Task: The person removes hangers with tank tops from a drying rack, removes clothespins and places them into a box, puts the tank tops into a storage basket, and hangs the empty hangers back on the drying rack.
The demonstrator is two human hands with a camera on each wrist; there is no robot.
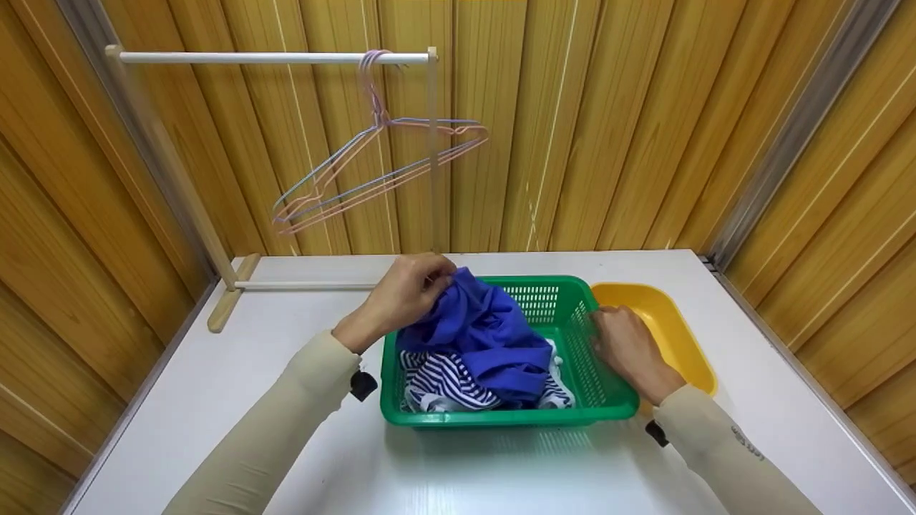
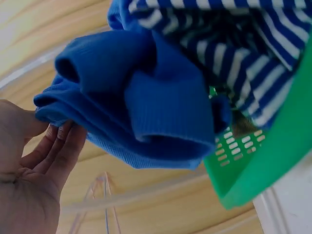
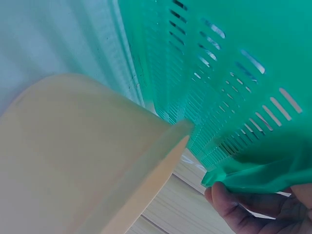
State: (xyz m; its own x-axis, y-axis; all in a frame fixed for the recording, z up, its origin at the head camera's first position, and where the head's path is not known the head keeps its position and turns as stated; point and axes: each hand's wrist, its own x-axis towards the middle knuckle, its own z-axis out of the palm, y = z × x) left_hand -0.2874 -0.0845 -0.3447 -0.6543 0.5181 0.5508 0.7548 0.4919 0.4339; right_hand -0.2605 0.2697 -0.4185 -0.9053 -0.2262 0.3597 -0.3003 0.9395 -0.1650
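My left hand pinches the upper left part of a blue garment lifted above a green basket. In the left wrist view the bunched blue cloth shows ribbed edges, and the fingertips are at its edge. Under it, inside the basket, lies a navy-and-white striped garment. On the basket's right rim is my right hand, gripping it; the right wrist view has the fingers curled at the green rim.
A yellow basin stands just right of the basket, partly behind my right hand. At the back left, a rack with a white rail carries several wire hangers. Wood-patterned walls enclose the white table.
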